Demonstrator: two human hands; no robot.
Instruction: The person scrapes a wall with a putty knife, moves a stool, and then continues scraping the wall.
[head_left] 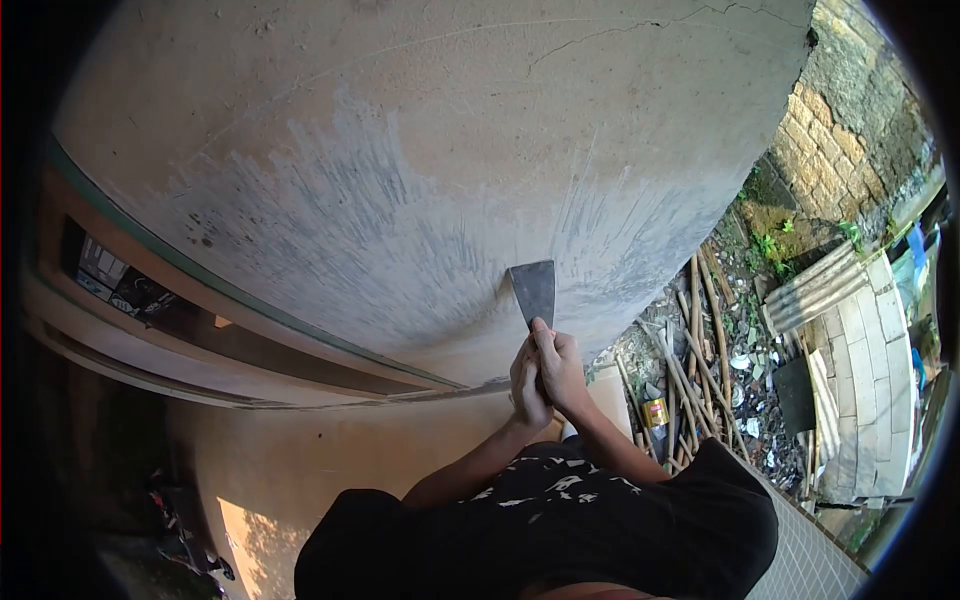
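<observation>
A metal scraper (535,290) with a wide flat blade points up at a wall (480,130), its edge at or very near the surface. Both hands are closed together round its handle, which they mostly hide. My left hand (530,385) is on the left side of the grip; my right hand (563,372) is on the right, with a thumb up by the base of the blade. Around the blade the wall shows many whitish-grey scrape streaks, with beige surface above them and a thin crack near the top.
A window opening (150,300) with a green-edged frame lies at the left. To the right, below the wall's edge, are bamboo poles (695,350), rubble, a yellow-labelled can (655,413) and a block wall (865,370). Tiles (800,545) show at the lower right.
</observation>
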